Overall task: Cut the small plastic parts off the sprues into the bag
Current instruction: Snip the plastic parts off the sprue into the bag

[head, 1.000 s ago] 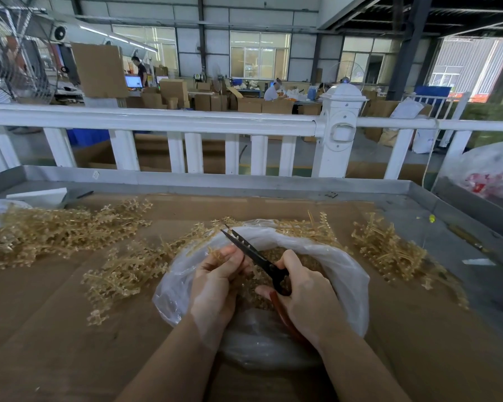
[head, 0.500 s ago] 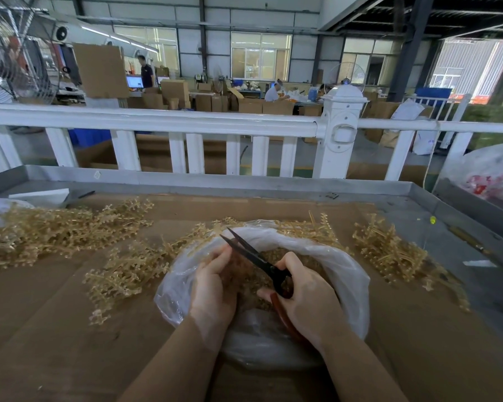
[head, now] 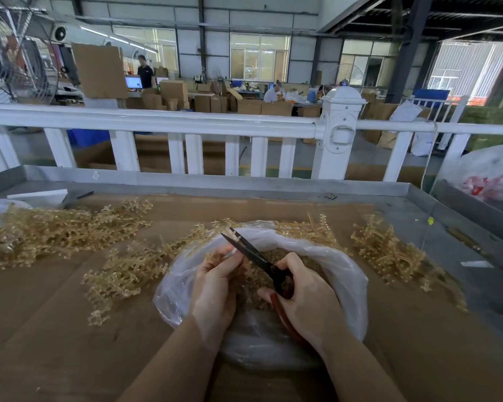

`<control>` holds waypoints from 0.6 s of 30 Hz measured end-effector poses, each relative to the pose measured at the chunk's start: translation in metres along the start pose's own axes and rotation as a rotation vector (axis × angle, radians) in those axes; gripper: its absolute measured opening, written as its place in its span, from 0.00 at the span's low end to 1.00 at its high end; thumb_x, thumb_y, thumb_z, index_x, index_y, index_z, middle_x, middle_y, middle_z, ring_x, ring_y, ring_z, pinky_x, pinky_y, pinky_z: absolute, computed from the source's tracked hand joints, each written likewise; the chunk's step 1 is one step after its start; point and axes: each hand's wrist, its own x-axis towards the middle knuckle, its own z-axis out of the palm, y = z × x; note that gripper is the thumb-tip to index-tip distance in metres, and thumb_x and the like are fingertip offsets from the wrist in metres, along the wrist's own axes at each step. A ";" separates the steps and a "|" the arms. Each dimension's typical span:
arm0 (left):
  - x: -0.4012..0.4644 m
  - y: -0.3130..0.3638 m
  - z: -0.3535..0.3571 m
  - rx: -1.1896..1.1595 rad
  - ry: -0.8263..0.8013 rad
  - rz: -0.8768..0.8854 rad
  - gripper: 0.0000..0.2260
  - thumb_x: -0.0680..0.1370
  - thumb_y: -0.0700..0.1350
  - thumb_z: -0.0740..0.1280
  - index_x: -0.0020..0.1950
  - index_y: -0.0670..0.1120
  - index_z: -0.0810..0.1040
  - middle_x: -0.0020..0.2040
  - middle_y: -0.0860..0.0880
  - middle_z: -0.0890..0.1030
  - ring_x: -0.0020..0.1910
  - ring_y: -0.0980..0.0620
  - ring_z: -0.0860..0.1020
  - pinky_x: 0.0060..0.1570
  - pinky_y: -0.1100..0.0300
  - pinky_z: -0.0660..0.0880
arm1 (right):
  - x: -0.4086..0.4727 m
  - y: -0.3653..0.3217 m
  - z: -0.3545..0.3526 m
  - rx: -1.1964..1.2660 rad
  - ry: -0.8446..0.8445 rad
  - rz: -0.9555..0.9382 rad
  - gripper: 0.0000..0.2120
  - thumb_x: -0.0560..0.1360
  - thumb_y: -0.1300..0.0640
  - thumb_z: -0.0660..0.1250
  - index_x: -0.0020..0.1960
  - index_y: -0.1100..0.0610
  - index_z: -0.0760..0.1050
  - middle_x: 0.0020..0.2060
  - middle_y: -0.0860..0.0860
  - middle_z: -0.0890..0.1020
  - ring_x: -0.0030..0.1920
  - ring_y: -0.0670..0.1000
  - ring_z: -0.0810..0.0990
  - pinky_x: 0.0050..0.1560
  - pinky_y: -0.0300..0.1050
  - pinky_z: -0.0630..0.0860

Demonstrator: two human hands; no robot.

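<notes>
- Right now the right hand (head: 308, 297) grips the scissors (head: 256, 261) by their red handles; the dark blades are a little apart and point up and to the left, away from the person.
- The left hand (head: 215, 282) pinches a small sprue (head: 212, 258) just beside the blades.
- Both hands are over the clear bag (head: 346, 274), which lies open on the table (head: 41, 329) and holds lots of tiny tan parts (head: 282, 256).
- More tan sprues lie in piles (head: 61, 227) left, behind and right of the bag.
- Farther off stands a white fence (head: 157, 121).
</notes>
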 end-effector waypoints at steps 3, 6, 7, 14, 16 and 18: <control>0.003 0.000 -0.001 -0.015 -0.002 -0.021 0.12 0.73 0.38 0.66 0.56 0.36 0.76 0.55 0.36 0.79 0.53 0.39 0.79 0.62 0.44 0.72 | 0.000 0.000 0.000 0.000 -0.007 0.000 0.17 0.68 0.41 0.71 0.48 0.48 0.68 0.43 0.40 0.78 0.45 0.42 0.75 0.44 0.35 0.72; 0.001 0.001 0.000 -0.041 0.023 -0.017 0.20 0.73 0.43 0.68 0.63 0.36 0.75 0.57 0.34 0.80 0.54 0.40 0.81 0.57 0.46 0.77 | 0.000 0.000 0.000 -0.011 -0.016 -0.001 0.17 0.69 0.41 0.71 0.48 0.47 0.68 0.42 0.39 0.77 0.44 0.40 0.74 0.43 0.32 0.69; 0.000 0.001 0.000 -0.048 0.033 0.000 0.21 0.72 0.42 0.69 0.63 0.36 0.74 0.57 0.33 0.79 0.53 0.40 0.81 0.54 0.47 0.78 | 0.000 0.000 0.000 -0.010 -0.016 0.002 0.17 0.69 0.41 0.71 0.48 0.47 0.68 0.43 0.39 0.77 0.44 0.40 0.74 0.43 0.31 0.69; 0.004 -0.001 -0.002 -0.039 0.057 0.011 0.15 0.75 0.35 0.67 0.61 0.41 0.77 0.52 0.38 0.82 0.48 0.43 0.82 0.53 0.47 0.78 | -0.001 0.000 -0.001 0.000 0.010 0.016 0.17 0.68 0.41 0.71 0.49 0.47 0.69 0.43 0.39 0.77 0.46 0.41 0.75 0.44 0.33 0.71; 0.002 -0.002 -0.001 -0.018 0.041 0.015 0.14 0.71 0.41 0.71 0.56 0.42 0.79 0.49 0.39 0.84 0.46 0.43 0.83 0.49 0.48 0.80 | -0.001 0.000 0.000 -0.001 0.016 0.016 0.17 0.69 0.42 0.71 0.50 0.47 0.69 0.43 0.39 0.77 0.46 0.41 0.75 0.44 0.34 0.71; 0.001 -0.002 0.000 0.023 0.026 0.025 0.19 0.67 0.46 0.72 0.55 0.41 0.79 0.48 0.39 0.84 0.49 0.42 0.83 0.50 0.48 0.80 | 0.000 -0.001 0.000 0.002 0.027 0.015 0.17 0.69 0.42 0.71 0.50 0.48 0.70 0.44 0.39 0.77 0.47 0.41 0.76 0.45 0.34 0.72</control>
